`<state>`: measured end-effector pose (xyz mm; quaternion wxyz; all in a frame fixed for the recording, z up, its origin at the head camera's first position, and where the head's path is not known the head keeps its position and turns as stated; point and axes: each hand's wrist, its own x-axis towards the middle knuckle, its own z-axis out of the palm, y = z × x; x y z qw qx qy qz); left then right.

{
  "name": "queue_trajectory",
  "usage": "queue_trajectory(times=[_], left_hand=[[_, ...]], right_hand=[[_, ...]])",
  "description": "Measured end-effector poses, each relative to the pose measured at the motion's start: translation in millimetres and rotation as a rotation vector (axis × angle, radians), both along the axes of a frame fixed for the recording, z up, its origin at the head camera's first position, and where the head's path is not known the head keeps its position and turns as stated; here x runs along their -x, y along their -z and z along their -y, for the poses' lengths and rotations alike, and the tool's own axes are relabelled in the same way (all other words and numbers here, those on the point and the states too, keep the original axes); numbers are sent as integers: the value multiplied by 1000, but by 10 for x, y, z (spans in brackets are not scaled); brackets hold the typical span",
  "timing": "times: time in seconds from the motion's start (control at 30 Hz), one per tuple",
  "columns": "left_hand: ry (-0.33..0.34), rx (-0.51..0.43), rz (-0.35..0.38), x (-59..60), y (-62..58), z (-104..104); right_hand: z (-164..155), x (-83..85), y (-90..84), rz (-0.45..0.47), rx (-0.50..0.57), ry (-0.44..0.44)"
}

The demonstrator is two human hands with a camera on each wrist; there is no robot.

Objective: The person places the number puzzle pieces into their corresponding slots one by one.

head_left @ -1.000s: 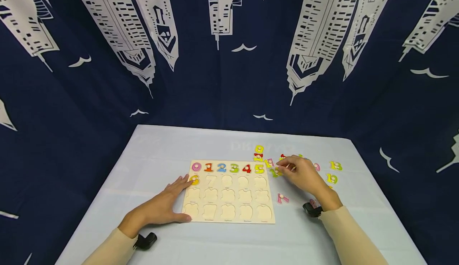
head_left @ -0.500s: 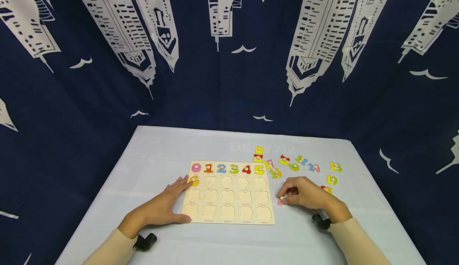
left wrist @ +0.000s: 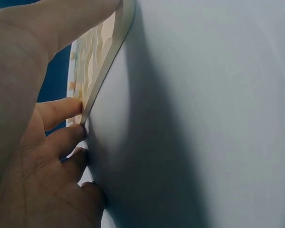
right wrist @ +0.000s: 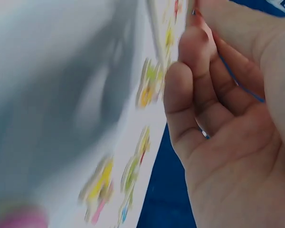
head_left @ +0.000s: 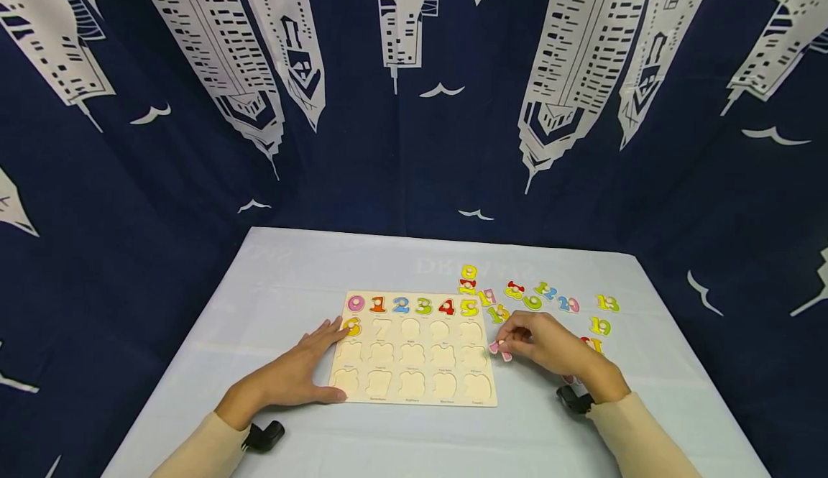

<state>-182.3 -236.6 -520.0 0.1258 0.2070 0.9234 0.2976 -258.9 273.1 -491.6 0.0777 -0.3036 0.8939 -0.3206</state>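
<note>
A pale wooden number puzzle board (head_left: 394,341) lies on the table, its top row filled with the pieces 0 to 5 and a yellow-orange 6 (head_left: 352,328) starting the second row. My left hand (head_left: 294,366) rests along the board's left side with spread fingers, a fingertip at the 6 and the thumb at the near corner. In the left wrist view the board's edge (left wrist: 107,71) passes under that thumb. My right hand (head_left: 543,341) pinches a pink number piece (head_left: 500,351), which looks like a 7, just beside the board's right edge.
Loose number pieces lie beyond and right of the board, among them a blue-green 12 (head_left: 545,290), a 20 (head_left: 568,304), a 13 (head_left: 607,302) and a 19 (head_left: 600,325). One piece is partly hidden under my right wrist. A dark printed curtain (head_left: 401,154) hangs behind the white table (head_left: 284,269).
My right hand has come nearer from the loose pieces at the back, taken hold of the pink piece and shifted it toward the board. My left hand has stayed in place.
</note>
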Motion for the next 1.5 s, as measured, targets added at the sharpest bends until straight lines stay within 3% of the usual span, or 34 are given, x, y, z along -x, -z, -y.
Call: queue_trajectory(times=[0.23,0.4,0.77,1.2,1.5], left_hand=[[-4,-2,2,8,1,-2],[-6,-8,8,-3,15,6],[-9,-31,19,-18,22,2],[-4,-32,19,-1,15,-2],[-7,-39,23,-21,17,-5]], right_hand=[[618,108,4,-47,69,20],[1192,164,25,-63,96,-13],[2094,252,98,-12,63,3],[2323,231,116,-17,-4,110],[2300,218,113,-12,21,80]])
